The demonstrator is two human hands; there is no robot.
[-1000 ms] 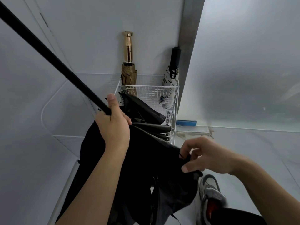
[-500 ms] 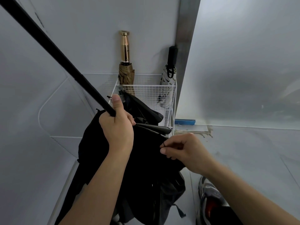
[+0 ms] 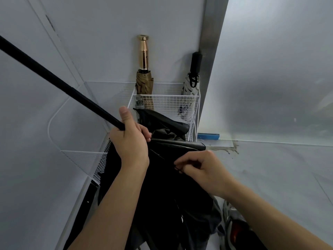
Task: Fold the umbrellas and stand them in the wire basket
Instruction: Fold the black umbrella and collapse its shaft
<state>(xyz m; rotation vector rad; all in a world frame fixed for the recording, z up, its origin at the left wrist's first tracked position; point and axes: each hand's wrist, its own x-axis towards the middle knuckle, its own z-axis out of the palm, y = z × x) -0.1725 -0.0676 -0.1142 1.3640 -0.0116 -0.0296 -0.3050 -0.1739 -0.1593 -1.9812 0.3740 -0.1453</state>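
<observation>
My left hand (image 3: pixel 130 141) grips the long black shaft of a black umbrella (image 3: pixel 162 186) where the shaft meets the loose canopy. The shaft runs up to the left edge of the view. My right hand (image 3: pixel 200 168) pinches a fold or strap of the black fabric just right of the left hand. The canopy hangs down, bunched and partly collapsed, in front of the white wire basket (image 3: pixel 167 100). In the basket stand a tan umbrella with a gold handle (image 3: pixel 144 69) and a white patterned umbrella with a black handle (image 3: pixel 191 82).
The basket sits in a corner between a pale wall and a metal door frame (image 3: pixel 210 42). A curved white wire rack (image 3: pixel 81 156) juts from the left wall. Blue tape (image 3: pixel 208 136) marks the floor edge. A shoe (image 3: pixel 232 224) shows at the bottom right.
My right hand has moved up and left along the black fabric, from the canopy's lower right edge to a pinch close to the left hand. The canopy is drawn in tighter.
</observation>
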